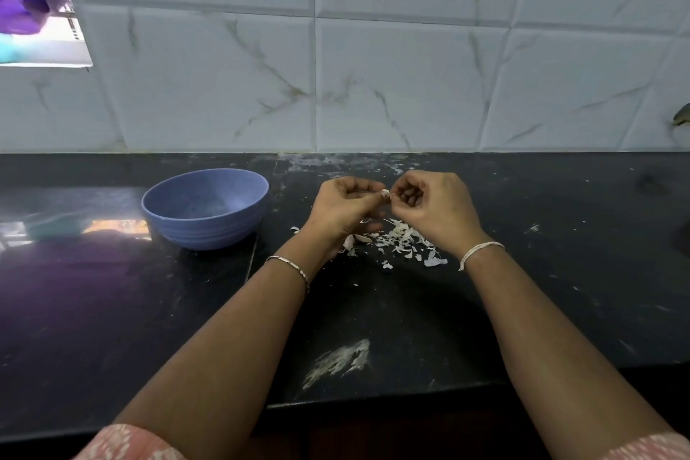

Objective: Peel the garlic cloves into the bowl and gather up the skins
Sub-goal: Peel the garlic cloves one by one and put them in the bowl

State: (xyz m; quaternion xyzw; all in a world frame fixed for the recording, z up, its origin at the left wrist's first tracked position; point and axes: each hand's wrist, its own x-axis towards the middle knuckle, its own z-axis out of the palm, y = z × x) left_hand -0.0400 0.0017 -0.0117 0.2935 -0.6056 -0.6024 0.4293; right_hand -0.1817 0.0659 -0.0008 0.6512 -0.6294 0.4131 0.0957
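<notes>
Clove (385,193), small and pale, sits pinched between the two grips, held above the table (112,310) and a little behind the skins (399,239). The left grip (343,205) has its fingers curled, thumb and fingertips closing on the clove from the left. The right grip (433,205) is likewise curled, its thumb and forefinger nipping the clove's other end, so that the two grips meet at it. The skins lie in a loose white heap on the dark table just below and between the wrists, with a few scraps strayed to the right. The blue bowl (201,231) stands upright on the table to the left of the left grip, near but not touching it; whether anything lies inside cannot be made out. A thin bracelet (289,267) rings the left wrist and a white thread (481,250) the right. A whitish smear (339,358) marks the table nearer its front edge, between the forearms. A marbled tile wall (373,67) rises behind the table.
</notes>
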